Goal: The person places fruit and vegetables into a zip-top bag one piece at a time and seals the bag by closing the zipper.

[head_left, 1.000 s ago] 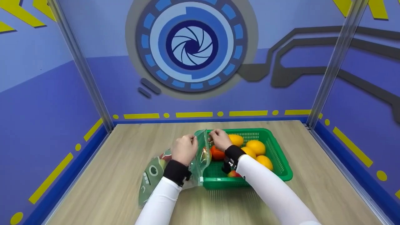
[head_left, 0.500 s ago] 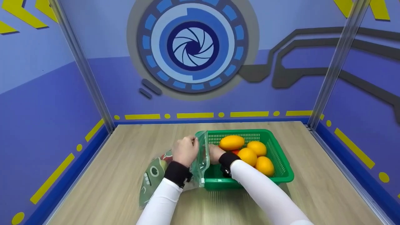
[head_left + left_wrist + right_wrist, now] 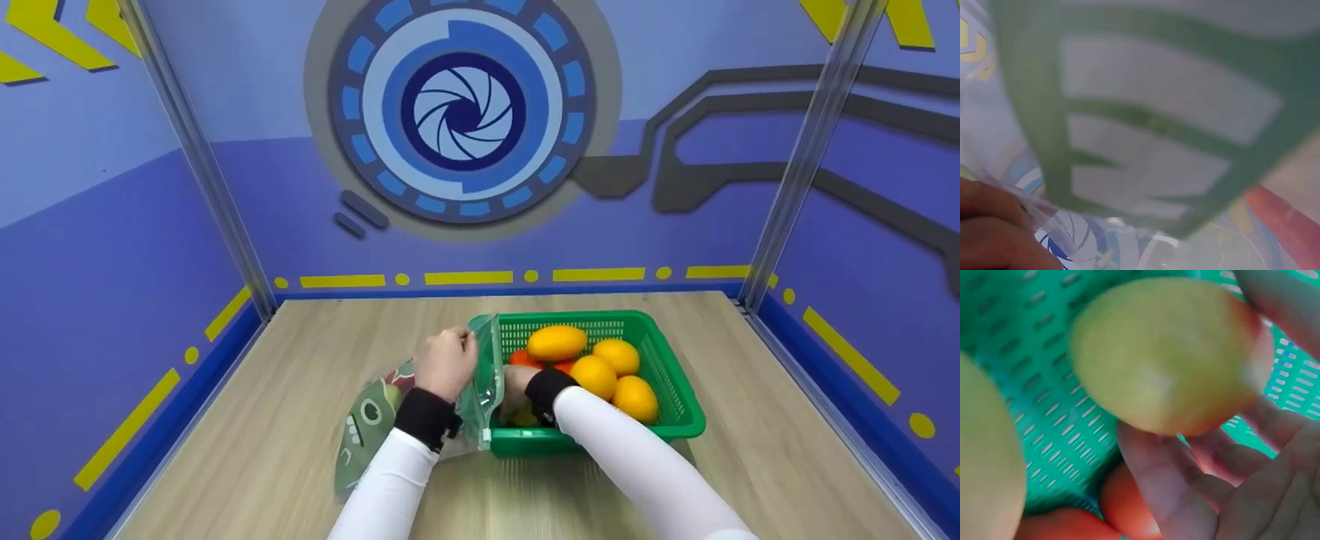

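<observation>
At lower centre, the left hand is pinching the limp plastic bag; inside the green basket, the right hand is gripping a yellow-red fruit, probably firm, smooth, bruisable, best held around its middle.

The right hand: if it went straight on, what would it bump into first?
The right hand would first meet the mango-like fruit in its grasp; behind that, perhaps the green basket, though depth is unclear.
</observation>
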The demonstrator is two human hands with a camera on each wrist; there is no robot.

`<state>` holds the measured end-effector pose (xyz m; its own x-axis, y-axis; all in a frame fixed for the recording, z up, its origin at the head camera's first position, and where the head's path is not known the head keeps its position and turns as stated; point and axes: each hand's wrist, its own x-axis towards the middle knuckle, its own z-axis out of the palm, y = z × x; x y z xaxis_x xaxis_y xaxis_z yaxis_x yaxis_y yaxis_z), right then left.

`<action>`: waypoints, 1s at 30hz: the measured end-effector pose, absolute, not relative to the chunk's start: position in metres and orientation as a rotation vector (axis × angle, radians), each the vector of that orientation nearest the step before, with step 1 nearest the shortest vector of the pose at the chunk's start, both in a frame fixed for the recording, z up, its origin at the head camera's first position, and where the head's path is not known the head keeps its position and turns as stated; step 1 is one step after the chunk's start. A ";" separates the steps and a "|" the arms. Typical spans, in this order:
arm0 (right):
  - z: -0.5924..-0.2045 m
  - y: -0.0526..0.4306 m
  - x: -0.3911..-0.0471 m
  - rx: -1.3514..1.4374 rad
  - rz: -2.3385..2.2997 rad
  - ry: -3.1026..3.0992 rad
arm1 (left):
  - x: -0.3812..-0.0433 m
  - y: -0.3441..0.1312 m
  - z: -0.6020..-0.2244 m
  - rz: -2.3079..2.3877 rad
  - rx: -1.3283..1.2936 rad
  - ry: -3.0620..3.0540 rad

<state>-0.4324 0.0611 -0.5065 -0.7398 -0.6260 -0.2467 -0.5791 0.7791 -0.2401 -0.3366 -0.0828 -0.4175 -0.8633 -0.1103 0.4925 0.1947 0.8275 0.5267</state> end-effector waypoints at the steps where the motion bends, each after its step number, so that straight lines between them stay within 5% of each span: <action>1: -0.491 0.064 -0.418 -0.816 -0.430 2.661 | -0.336 -0.083 -0.418 -0.795 -0.066 -2.491; 4: -0.474 0.073 -0.401 -0.776 -0.575 2.692 | -0.337 -0.083 -0.419 -0.785 -0.075 -2.482; 13: -0.492 0.084 -0.424 -0.740 -0.610 2.714 | -0.337 -0.082 -0.419 -0.808 -0.068 -2.493; 30: -0.448 0.100 -0.426 -0.471 -1.112 2.661 | -0.337 -0.083 -0.418 -0.812 -0.083 -2.489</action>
